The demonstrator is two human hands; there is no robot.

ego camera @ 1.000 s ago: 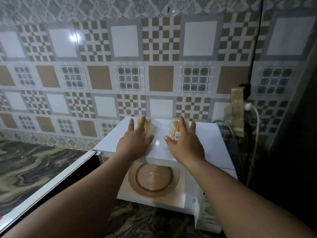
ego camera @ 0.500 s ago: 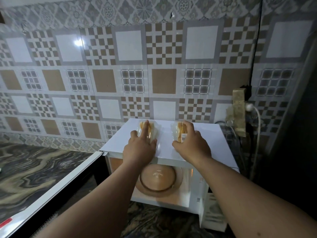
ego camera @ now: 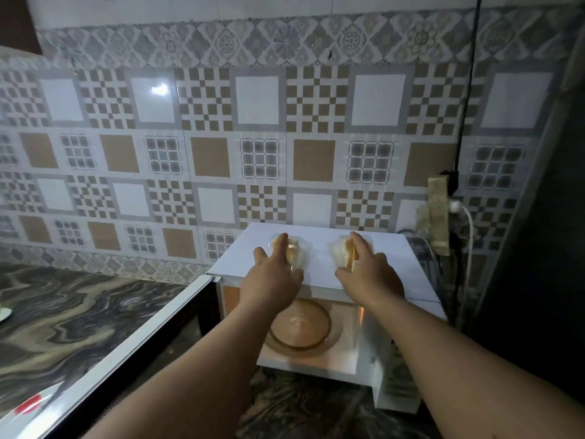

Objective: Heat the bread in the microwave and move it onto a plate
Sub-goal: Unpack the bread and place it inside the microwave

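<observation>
Bread in two clear plastic packs sits on the flat top of the white microwave, one pack under each hand — head view only. Left hand lies over the left bread pack, fingers stretched forward along it and thumb at its near right corner; right hand covers the right bread pack likewise, fingers draped over the top. Whether the fingers have curled round the packs or merely rest on them cannot be told from here. Judgement: both packs were parked on the roof to keep them within reach, and the two-handed reach suggests they are to be taken down together. Microwave door is swung fully open to the left, so the cavity mouth is unobstructed; the glass turntable inside carries nothing. Room for moving — packs lie near the front edge of the roof, so a short pull toward the body and a drop clears the lip. Right side is tighter: a taped socket and plug with cable sit just beside the microwave, and a dark panel closes that flank. Marbled surface lies to the left beyond the door. No plate is in view.
</observation>
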